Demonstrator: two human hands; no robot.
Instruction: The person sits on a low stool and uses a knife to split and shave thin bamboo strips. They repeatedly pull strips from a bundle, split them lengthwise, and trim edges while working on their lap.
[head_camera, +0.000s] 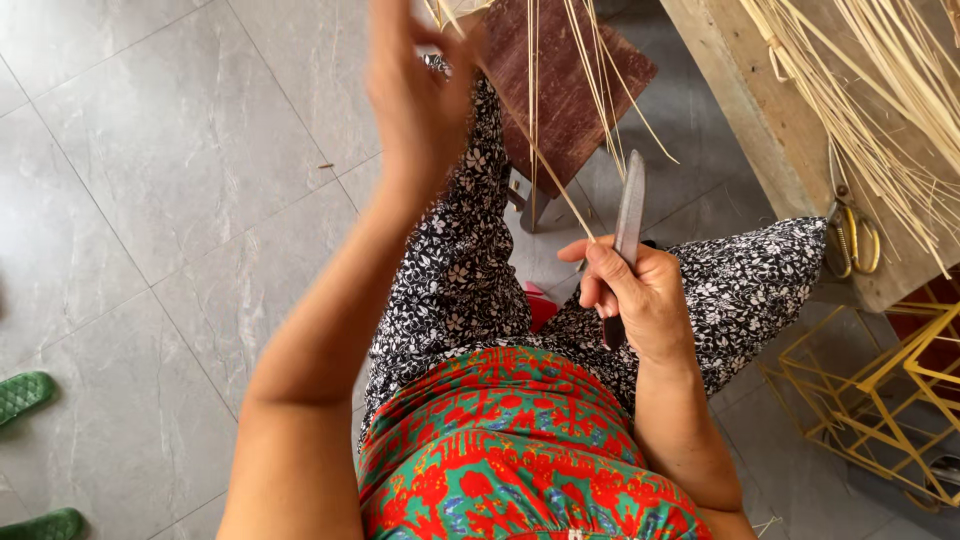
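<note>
My left hand is raised high, blurred, pinching the upper end of a thin pale cane strip. The strip runs down and to the right to my right hand. That hand grips a long knife, blade pointing up, with the thumb pressing the strip against the blade. Both hands are over my lap, which is covered by black and white flowered trousers. More pale strips hang down over a dark wooden stool in front of my knees.
A wooden bench at the right carries a bundle of cane strips and yellow-handled scissors. A yellow wire frame stands under it. Green sandals lie on the grey tiled floor at the left.
</note>
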